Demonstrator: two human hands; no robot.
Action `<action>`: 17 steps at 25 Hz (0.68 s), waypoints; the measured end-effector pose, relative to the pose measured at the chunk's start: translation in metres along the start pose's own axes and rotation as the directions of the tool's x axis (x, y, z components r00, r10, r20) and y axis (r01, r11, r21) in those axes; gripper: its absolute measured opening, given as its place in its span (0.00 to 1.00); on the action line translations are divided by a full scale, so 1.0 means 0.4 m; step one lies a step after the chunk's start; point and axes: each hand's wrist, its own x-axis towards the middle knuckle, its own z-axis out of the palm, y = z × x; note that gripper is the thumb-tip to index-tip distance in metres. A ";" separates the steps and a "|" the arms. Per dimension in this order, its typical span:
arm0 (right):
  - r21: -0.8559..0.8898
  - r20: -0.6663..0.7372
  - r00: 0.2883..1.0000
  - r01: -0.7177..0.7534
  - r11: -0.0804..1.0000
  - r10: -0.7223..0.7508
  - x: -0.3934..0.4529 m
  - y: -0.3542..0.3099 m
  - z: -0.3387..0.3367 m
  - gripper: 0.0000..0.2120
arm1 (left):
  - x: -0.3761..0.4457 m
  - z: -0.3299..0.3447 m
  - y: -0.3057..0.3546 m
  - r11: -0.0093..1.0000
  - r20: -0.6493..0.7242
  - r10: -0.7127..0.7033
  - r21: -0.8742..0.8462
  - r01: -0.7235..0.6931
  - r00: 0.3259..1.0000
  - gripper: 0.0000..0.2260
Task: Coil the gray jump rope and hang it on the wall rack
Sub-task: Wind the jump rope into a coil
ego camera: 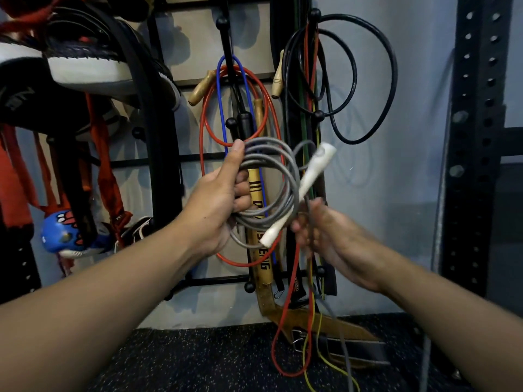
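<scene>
The gray jump rope (278, 176) is wound into several loops in front of the wall rack (164, 154). My left hand (218, 199) is shut on the left side of the coil, thumb up on top of the loops. A white handle (304, 182) slants across the coil's right side. My right hand (328, 233), blurred, pinches the gray cord just below that handle. The loose tail of the cord (343, 346) drops from this hand toward the floor. The second handle is hidden.
Red and blue ropes (203, 128) with wooden handles hang from a black peg (222, 22) behind the coil. A black rope (390, 66) hangs at upper right. Shoes and red straps fill the left. A black perforated upright (478, 137) stands on the right, dark speckled floor below.
</scene>
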 end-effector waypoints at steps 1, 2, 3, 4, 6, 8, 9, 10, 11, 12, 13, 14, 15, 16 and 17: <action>-0.038 -0.008 1.000 0.013 0.999 -0.013 0.008 -0.002 0.035 0.46 | -0.004 0.014 -0.009 0.996 -0.063 -0.003 -0.084 -0.002 0.998 0.20; -0.066 -0.028 0.999 0.029 0.997 -0.031 0.015 -0.005 0.067 0.43 | -0.006 0.026 -0.020 0.987 -0.130 -0.016 -0.161 -0.005 0.991 0.20; -0.075 -0.064 0.997 0.045 0.996 -0.050 0.021 -0.010 0.095 0.37 | -0.008 0.038 -0.033 0.975 -0.196 -0.031 -0.220 -0.013 0.980 0.21; -0.070 -0.118 0.991 0.056 0.996 -0.064 0.026 -0.015 0.117 0.30 | -0.011 0.048 -0.045 0.974 -0.260 -0.037 -0.224 -0.023 0.965 0.22; -0.037 -0.236 0.968 0.077 0.996 -0.083 0.031 -0.021 0.146 0.17 | -0.021 0.065 -0.068 0.997 -0.372 0.018 -0.069 -0.047 0.928 0.25; 0.042 -0.325 0.942 0.102 0.994 -0.083 0.031 -0.021 0.160 0.13 | -0.039 0.071 -0.088 0.990 -0.398 0.133 0.101 -0.100 0.908 0.26; 0.088 -0.357 0.932 0.103 0.991 -0.065 0.032 -0.020 0.160 0.12 | -0.051 0.070 -0.094 0.977 -0.376 0.182 0.170 -0.126 0.909 0.26; 0.126 -0.380 0.924 0.100 0.987 -0.045 0.032 -0.021 0.157 0.11 | -0.059 0.063 -0.101 0.959 -0.326 0.220 0.245 -0.143 0.920 0.24; 0.140 -0.391 0.920 0.099 0.985 -0.037 0.032 -0.023 0.149 0.09 | -0.063 0.053 -0.107 0.931 -0.259 0.246 0.332 -0.153 0.934 0.22; 0.118 -0.395 0.918 0.096 0.988 -0.042 0.034 -0.024 0.139 0.08 | -0.061 0.038 -0.113 0.894 -0.198 0.261 0.418 -0.160 0.945 0.19; 0.058 -0.393 0.918 0.087 0.994 -0.058 0.036 -0.027 0.129 0.08 | -0.056 0.022 -0.116 0.859 -0.154 0.267 0.485 -0.162 0.951 0.15; -0.016 -0.383 0.921 0.073 0.997 -0.074 0.039 -0.027 0.117 0.09 | -0.049 0.005 -0.114 0.825 -0.128 0.274 0.541 -0.164 0.953 0.15; -0.084 -0.366 0.927 0.055 0.995 -0.082 0.042 -0.026 0.105 0.11 | -0.040 -0.013 -0.108 0.777 -0.105 0.312 0.600 -0.190 0.944 0.21; -0.139 -0.344 0.935 0.036 0.990 -0.083 0.045 -0.025 0.093 0.11 | -0.034 -0.028 -0.095 0.689 -0.072 0.398 0.682 -0.246 0.915 0.30; -0.193 -0.315 0.946 0.018 0.981 -0.079 0.049 -0.025 0.083 0.11 | -0.028 -0.040 -0.075 0.539 -0.002 0.506 0.781 -0.315 0.862 0.39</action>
